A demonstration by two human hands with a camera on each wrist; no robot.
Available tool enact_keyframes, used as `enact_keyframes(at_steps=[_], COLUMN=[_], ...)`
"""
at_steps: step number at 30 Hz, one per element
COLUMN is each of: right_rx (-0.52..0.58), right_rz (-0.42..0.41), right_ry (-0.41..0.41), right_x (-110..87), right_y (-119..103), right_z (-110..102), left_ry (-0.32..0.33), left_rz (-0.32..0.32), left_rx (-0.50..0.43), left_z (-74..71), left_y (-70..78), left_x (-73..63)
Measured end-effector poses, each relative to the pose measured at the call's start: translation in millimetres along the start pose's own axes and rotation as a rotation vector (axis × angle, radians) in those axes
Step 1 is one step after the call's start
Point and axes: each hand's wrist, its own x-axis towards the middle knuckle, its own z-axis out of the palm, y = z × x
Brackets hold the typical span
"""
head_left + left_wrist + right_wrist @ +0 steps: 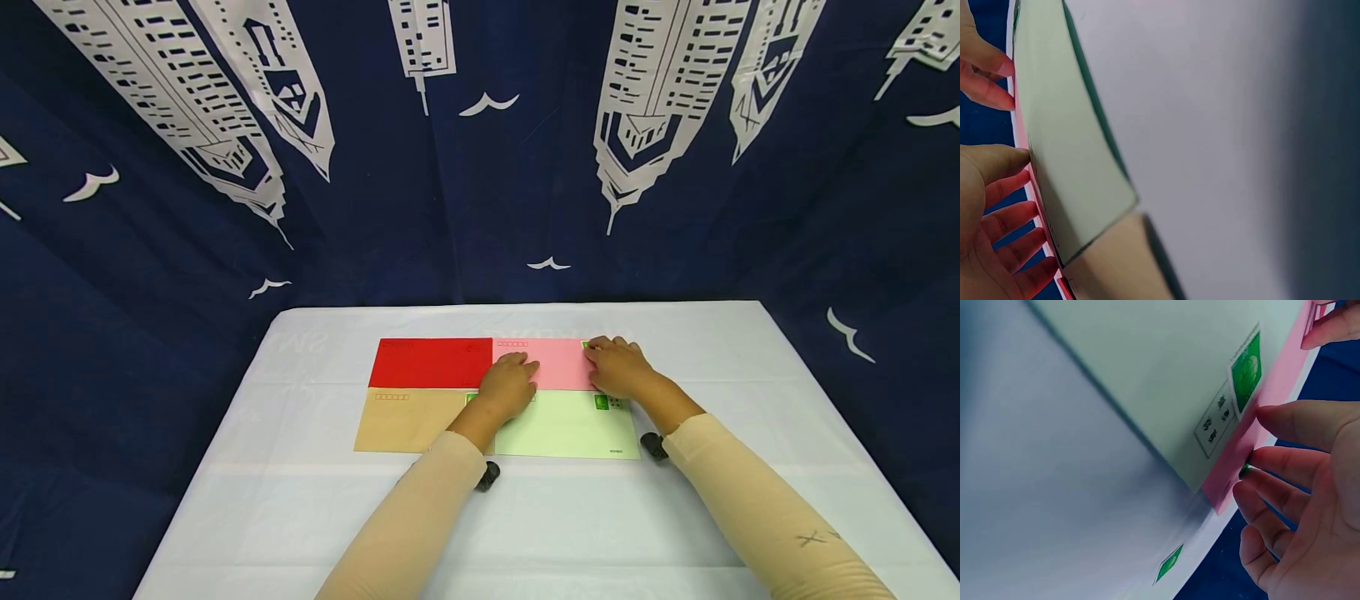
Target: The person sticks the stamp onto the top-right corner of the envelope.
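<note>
Several coloured envelopes lie together on the table: red (430,363) at the back left, pink (555,367) at the back right, tan (408,423) at the front left and pale green (570,429) at the front right. My left hand (507,387) rests on the pink envelope's left part, fingers extended. At that envelope's right end is my right hand (618,367), its fingertips touching the paper over a green stamp at the corner. In the right wrist view its thumb and forefinger are stretched out and the other fingers bend loosely. Another green stamp (1245,372) shows on the pale green envelope.
A white cloth covers the table (300,517). Behind it hangs a dark blue curtain (480,192) with white buildings and birds. One more green stamp (1169,564) appears on the white surface in the right wrist view.
</note>
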Motion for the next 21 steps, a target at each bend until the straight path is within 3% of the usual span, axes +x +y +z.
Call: enact_keyframes(at_steps=[21], right_rx=[0.028], right_rz=[-0.022], right_ry=[-0.03], right_x=[2.0], right_y=[1.4], right_z=[-6.7], left_ry=[-0.018], left_rz=[-0.017], left_rx=[-0.004], left_z=[-2.0], left_y=[1.8], left_x=[-0.8])
